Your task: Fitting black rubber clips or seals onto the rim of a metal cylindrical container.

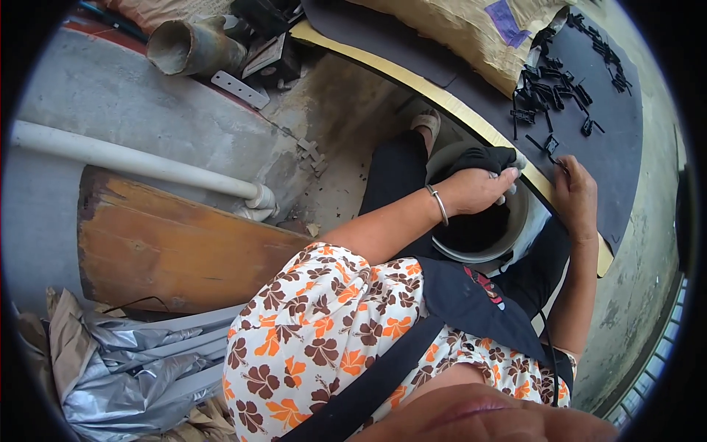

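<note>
My left hand [479, 190], with a metal bangle at the wrist, is over a grey bucket [523, 214] by the table's near edge. Its fingers curl inward with pale coverings at the tips; what they hold, if anything, is hidden. Black cloth [482, 158] lies just beyond it at the bucket's rim. My right hand [577, 193] rests at the table edge, its fingertips pinching a small black plastic part [551, 144] with a thin stem. Several similar black parts [549, 92] lie scattered across the dark tabletop [607, 147].
A torn brown paper sack [471, 37] lies on the table, whose edge strip is yellow [442, 94]. At left are a white pipe [140, 158], a brown wooden board [177, 239] and silver sheeting [140, 361]. A rusty pipe piece [193, 48] lies at the far left.
</note>
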Tool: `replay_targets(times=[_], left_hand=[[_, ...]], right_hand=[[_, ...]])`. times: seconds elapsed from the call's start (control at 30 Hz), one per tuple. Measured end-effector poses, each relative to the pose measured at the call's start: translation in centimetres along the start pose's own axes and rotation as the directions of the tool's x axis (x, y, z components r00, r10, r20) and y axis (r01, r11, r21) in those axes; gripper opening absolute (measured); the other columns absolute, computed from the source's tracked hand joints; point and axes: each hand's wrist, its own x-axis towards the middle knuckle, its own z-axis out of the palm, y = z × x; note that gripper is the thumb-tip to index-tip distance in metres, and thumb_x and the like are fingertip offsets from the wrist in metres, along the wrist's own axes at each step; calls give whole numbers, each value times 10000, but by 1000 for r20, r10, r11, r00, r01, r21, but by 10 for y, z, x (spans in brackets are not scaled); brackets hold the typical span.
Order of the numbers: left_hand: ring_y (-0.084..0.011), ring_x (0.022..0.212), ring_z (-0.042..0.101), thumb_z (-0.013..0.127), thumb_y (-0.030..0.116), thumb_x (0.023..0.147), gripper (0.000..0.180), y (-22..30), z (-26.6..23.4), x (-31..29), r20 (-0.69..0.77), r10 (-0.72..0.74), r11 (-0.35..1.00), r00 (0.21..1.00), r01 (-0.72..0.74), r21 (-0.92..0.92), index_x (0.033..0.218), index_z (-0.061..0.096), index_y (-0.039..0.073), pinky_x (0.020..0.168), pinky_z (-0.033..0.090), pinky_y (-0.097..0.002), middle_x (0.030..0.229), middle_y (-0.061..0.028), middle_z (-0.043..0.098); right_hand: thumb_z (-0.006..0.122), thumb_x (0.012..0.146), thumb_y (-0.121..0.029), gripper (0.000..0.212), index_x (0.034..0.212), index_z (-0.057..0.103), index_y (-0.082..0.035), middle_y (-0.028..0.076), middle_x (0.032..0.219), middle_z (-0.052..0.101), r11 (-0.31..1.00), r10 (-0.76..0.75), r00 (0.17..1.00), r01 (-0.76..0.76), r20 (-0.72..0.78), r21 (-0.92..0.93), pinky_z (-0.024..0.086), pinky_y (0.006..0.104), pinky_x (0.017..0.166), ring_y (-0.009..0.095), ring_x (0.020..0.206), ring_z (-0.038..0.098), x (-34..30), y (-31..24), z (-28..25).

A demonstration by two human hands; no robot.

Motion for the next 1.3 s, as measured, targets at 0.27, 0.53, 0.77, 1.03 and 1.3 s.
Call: replay_targets(times=[0.27,0.53,0.77,1.03,1.3], left_hand=[[-81,536,521,478,218,936,251,3,6,14,115,-25,676,993,101,-730,1135,517,70,447,423,-202,814,-31,618],[-122,590,487,453,229,935,272,11,12,-4,-37,301,949,953,-295,109,1103,511,24,581,435,-269,736,-44,575],[-128,907,579,526,83,848,343,21,7,-8,86,396,898,914,-406,173,1178,523,-10,825,447,-276,995,-110,630],[-164,1016,557,484,29,855,364,4,6,0,28,351,917,936,-350,191,1208,484,-57,903,425,-281,1130,-125,587],[-289,851,601,528,40,792,272,7,12,-8,-8,580,662,815,-466,587,1051,580,-24,781,474,-347,959,-170,622]], right_hand=[[629,799,-73,101,845,565,-10,40,654,491,895,-29,998,-2,62,446,370,249,524,114,555,429,-27,-47,9],[704,763,-114,219,787,514,-8,23,615,417,925,-36,995,70,-97,373,317,233,488,92,544,366,-33,-68,3],[625,865,-160,222,752,495,-19,-68,658,423,716,193,978,-196,80,670,310,191,526,25,602,353,-28,-57,3],[497,943,-223,276,804,521,14,-6,666,449,828,75,980,-166,187,536,365,241,583,89,640,380,-25,-55,11],[506,921,-212,269,814,573,27,86,602,525,735,178,963,-268,204,623,423,288,586,122,580,459,-31,-48,38]])
